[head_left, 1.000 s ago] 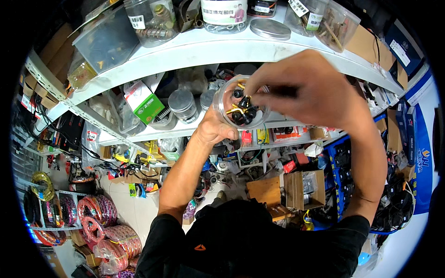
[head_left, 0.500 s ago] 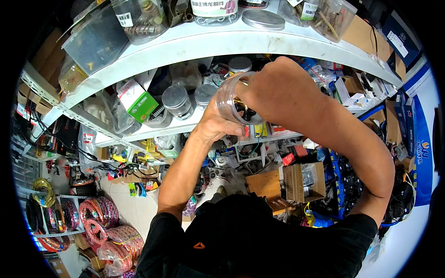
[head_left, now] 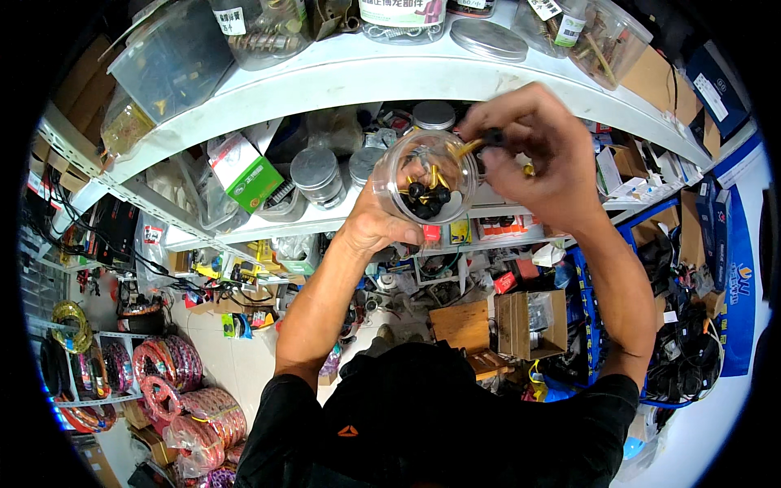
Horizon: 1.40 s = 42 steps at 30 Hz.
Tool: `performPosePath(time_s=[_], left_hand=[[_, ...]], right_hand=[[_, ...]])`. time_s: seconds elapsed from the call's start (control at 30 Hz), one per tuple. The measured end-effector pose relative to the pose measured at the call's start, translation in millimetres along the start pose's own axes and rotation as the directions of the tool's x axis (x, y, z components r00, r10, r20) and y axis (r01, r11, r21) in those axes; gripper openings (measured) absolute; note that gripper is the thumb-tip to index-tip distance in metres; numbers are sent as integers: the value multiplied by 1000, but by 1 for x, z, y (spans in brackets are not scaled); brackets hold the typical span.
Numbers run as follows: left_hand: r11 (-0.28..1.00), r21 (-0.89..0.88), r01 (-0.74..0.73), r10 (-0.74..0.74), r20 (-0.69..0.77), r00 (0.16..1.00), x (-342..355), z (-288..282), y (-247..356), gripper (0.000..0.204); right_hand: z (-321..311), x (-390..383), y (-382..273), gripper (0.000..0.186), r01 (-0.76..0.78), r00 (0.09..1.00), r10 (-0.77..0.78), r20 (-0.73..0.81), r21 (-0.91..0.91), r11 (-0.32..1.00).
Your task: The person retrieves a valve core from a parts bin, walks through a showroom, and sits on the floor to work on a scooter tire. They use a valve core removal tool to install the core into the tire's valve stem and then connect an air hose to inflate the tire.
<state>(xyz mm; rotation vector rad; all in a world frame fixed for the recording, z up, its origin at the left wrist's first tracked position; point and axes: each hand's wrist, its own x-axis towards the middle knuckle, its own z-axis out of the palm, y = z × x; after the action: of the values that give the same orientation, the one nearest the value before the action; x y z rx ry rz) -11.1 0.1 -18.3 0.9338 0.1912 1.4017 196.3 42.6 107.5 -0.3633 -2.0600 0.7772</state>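
My left hand (head_left: 373, 225) is wrapped round a clear plastic jar (head_left: 465, 167), its open mouth tilted up toward me. Several small brass-stemmed pieces with round black heads (head_left: 427, 197) lie at the bottom of the jar. Just outside the rim, on the right, my right hand (head_left: 541, 159) pinches one such piece (head_left: 491, 137), its brass stem pointing toward the jar. The right fingers are somewhat blurred. Another yellowish bit (head_left: 529, 169) shows by my right palm, too small to name.
Above the jar runs a white shelf (head_left: 325, 77) with tubs and a loose grey lid (head_left: 488, 39). Lidded jars (head_left: 316, 175) and a green-and-white box (head_left: 248, 175) stand on the lower shelf. An open carton (head_left: 533, 325) is below, and coiled hoses (head_left: 167, 366) lie at lower left.
My right hand has come out of the jar and moved right, with a black-headed brass piece in its fingers. The jar now faces me more openly.
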Motion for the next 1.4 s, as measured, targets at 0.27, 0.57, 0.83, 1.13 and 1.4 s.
performPosePath(time_s=[0.27, 0.57, 0.83, 1.13, 1.4], left_hand=[[996, 78, -52, 47, 72, 996, -9, -29, -5, 138], [994, 100, -50, 58, -77, 995, -24, -57, -9, 48], [975, 159, 156, -116, -236, 965, -32, -55, 6, 70], [892, 453, -8, -60, 137, 989, -36, -82, 8, 132], [954, 84, 287, -285, -35, 958, -48, -47, 12, 123]], right_hand=[[-8, -11, 4, 24, -314, 943, 331, 7, 337, 887], [-2, -18, 4, 32, -207, 975, 161, 156, 345, 916], [18, -17, -10, 29, -439, 895, 335, 296, 443, 782], [59, -11, -9, 12, 22, 894, 80, 441, -222, 975], [73, -9, -4, 16, 204, 854, 56, 517, -433, 878]])
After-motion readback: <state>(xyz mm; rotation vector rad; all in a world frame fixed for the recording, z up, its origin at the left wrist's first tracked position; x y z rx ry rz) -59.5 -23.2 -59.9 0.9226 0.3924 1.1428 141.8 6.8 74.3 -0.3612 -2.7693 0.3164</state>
